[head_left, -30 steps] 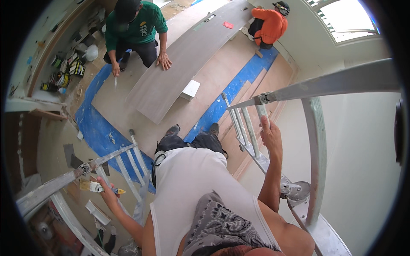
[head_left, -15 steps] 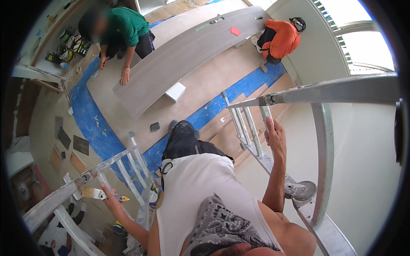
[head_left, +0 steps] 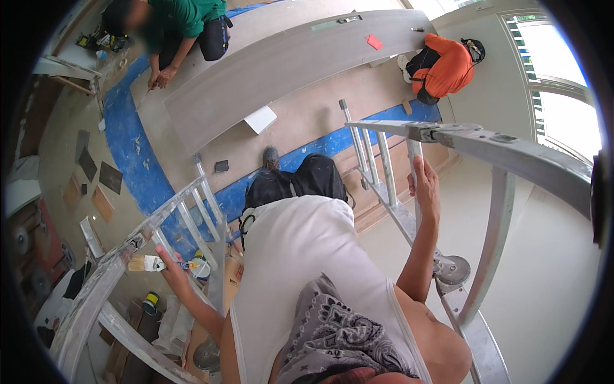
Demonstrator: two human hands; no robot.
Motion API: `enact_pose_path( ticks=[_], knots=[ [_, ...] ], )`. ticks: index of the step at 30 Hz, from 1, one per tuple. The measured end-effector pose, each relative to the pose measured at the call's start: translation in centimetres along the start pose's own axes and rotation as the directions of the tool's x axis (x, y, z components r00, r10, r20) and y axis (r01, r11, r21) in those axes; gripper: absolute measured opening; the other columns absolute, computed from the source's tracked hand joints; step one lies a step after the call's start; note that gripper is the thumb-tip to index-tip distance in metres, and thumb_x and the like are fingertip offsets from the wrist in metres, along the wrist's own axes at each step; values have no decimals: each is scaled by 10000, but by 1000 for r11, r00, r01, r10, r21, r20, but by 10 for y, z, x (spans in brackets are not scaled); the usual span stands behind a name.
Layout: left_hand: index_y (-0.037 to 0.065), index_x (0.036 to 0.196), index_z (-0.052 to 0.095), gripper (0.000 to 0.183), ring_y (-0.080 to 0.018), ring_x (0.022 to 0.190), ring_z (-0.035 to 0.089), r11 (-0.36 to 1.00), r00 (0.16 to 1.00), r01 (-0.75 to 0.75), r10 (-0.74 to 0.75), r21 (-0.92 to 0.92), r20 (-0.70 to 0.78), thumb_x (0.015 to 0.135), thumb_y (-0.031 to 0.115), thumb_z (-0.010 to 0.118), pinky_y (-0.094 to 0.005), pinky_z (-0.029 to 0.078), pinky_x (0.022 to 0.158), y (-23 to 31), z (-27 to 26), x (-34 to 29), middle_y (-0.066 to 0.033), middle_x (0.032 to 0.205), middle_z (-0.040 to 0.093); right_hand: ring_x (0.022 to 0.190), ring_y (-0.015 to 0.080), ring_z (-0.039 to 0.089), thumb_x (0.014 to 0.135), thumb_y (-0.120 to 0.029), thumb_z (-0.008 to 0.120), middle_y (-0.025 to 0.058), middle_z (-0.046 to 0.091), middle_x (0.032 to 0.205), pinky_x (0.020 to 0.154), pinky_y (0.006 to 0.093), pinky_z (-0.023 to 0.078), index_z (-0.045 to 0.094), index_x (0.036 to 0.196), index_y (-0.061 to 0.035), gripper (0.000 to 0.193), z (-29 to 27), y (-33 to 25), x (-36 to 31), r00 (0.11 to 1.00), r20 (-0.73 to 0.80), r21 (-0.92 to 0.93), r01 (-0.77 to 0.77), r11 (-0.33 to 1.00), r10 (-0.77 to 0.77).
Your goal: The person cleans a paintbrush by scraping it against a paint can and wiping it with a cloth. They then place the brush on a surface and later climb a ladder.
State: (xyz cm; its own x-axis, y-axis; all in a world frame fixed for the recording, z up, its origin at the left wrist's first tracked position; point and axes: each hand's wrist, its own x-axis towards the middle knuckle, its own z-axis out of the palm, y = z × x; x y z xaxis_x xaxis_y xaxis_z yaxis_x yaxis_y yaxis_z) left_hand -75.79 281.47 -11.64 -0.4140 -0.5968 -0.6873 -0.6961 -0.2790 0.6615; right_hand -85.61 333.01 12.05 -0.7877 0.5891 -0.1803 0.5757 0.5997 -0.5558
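My left hand [head_left: 173, 267] is closed around a flat paintbrush [head_left: 153, 263] with pale bristles and a worn white ferrule, its handle tip showing past my fingers. The same hand rests against a rail of the paint-smeared aluminium ladder [head_left: 182, 203], whose sections rise on both sides of me. On the right, my right hand [head_left: 427, 195] grips an upright rail [head_left: 415, 151] of the ladder. My dark-trousered legs stretch out between the two sections, with one shoe [head_left: 271, 157] visible.
A long grey panel [head_left: 281, 77] lies ahead over a white block [head_left: 261, 120]. One person in green [head_left: 188, 22] crouches at its left, another in orange [head_left: 449, 66] at its far right end. Blue sheeting [head_left: 137, 150] edges the floor covering; dark squares [head_left: 110, 177] lie left.
The person in green has taken a hand off the panel and brought both hands together. My legs have shifted and the view has moved. Both my hands keep their holds.
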Motion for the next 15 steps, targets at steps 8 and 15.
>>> enact_pose_path(
  ticks=[8, 15],
  knots=[
    [45, 1299, 604, 818, -169, 847, 637, 1000, 995, -17, 18, 5, -98, 880, 740, 500, -314, 482, 588, -24, -24, 12, -79, 996, 678, 523, 49, 460, 994, -536, 514, -30, 484, 640, 448, 217, 373, 649, 1096, -109, 459, 15, -3, -12, 998, -48, 84, -34, 996, 38],
    [9, 1109, 664, 832, -170, 783, 619, 994, 998, 55, -53, 92, -32, 869, 779, 459, -317, 475, 602, 14, -46, 13, -87, 887, 670, 500, 62, 425, 967, -612, 503, -13, 457, 627, 450, 225, 349, 609, 1135, -79, 569, 29, -7, -38, 1000, 30, 75, -6, 997, 4]
  ],
)
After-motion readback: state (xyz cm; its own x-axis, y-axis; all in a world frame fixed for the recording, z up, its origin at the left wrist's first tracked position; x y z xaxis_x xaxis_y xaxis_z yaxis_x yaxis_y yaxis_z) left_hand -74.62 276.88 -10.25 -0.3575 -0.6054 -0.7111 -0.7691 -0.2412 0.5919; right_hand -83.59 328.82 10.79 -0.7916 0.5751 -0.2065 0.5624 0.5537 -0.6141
